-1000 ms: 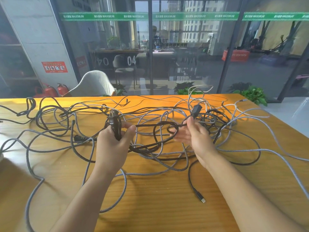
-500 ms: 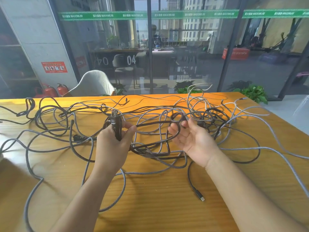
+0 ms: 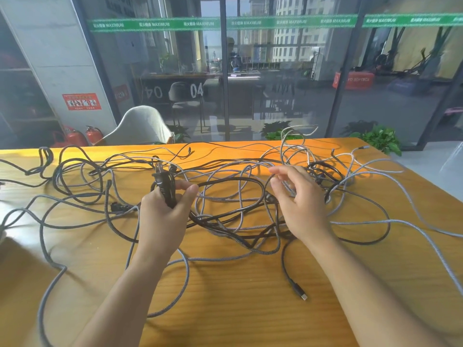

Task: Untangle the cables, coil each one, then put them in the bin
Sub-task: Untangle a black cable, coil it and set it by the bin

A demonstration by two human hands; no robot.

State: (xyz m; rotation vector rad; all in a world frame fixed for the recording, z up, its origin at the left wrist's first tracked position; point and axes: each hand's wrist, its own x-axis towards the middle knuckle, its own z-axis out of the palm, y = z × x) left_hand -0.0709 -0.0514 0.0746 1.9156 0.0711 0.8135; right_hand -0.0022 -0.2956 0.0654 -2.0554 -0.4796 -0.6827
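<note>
1. At the far left of the bench (image 3: 82, 284), grey woven cables (image 3: 46, 249) and thin black ones lie in loose loops. A small black plug end (image 3: 117, 207) rests just left of the person's left wrist.

2. The left hand (image 3: 162, 216) is curled around a black plug (image 3: 164, 185). The plug stands nearly upright in the fist, with its metal pins pointing up and away. The thumb presses on its side.

3. A black cord (image 3: 233, 182) runs out of that fist to the right. It arches over in one big loop, then drops into the messy pile (image 3: 238, 221) between the two hands. So its long way goes left to right, straight toward the other hand.

4. The right hand (image 3: 298, 201) is spread, with fingers loose and a little bent. It looks blurry, and I see nothing held in it. It hovers over the right side of the pile, just beside the far end of the black loop. I think this hand is the closer one to catch that loop next.

5. Further right, a tight black knot (image 3: 323, 171) sits just past the fingertips, mixed with grey cables that fan out to the bench edge.

6. Near the front, a dark cable with a small metal tip (image 3: 299, 291) lies alone.

7. No cable is coiled yet, and I cannot see any bin.
</note>
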